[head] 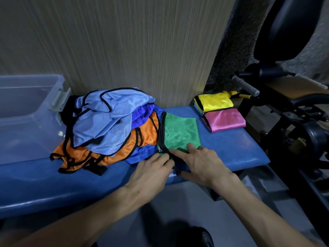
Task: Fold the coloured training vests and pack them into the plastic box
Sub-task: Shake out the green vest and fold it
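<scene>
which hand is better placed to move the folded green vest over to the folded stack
Right, probably. The right hand rests on the green vest nearer the yellow vest and pink vest; the left hand is beside the unfolded pile.

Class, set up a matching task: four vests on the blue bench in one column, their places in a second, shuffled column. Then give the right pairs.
Things
1. green vest
2. yellow vest
3. pink vest
4. light blue vest

Places
A. on top of the unfolded heap
B. folded, at the far right of the bench, nearest the wall
C. under both hands
D. folded, just in front of the yellow one

Pairs: 1-C, 2-B, 3-D, 4-A
</scene>
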{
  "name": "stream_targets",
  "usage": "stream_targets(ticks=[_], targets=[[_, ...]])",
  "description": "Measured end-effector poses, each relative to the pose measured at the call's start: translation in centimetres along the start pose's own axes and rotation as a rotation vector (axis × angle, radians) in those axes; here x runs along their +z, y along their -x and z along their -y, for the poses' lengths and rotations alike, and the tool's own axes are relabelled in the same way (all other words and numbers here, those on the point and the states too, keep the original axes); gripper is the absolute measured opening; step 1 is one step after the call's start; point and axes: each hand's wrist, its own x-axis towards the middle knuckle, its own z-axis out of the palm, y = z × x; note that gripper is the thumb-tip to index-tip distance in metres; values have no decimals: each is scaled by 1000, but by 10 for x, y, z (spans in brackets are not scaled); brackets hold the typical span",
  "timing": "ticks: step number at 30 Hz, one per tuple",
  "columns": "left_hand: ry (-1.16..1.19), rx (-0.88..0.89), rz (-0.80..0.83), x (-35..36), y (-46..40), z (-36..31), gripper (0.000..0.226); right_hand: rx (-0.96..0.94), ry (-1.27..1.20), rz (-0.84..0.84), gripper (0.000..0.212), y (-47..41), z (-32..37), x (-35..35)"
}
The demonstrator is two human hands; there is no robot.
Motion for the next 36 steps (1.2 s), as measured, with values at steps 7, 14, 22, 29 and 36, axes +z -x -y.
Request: stream_targets(ticks=[7, 14, 22, 29, 36], targets=[[292, 74, 127, -25, -31, 41, 8, -12, 33, 46, 81, -8, 1, 1], [401, -241, 200, -3, -77, 56, 20, -72, 2, -31, 83, -7, -9, 5], [456, -230, 39, 11, -73, 61, 21, -128, -260, -195, 76, -1, -44, 30], [523, -250, -37, 24, -63, 69, 8, -199, -601, -248, 56, -7, -74, 53], [578, -105, 298, 6, -52, 84, 50, -199, -723, -214, 47, -17, -84, 56]])
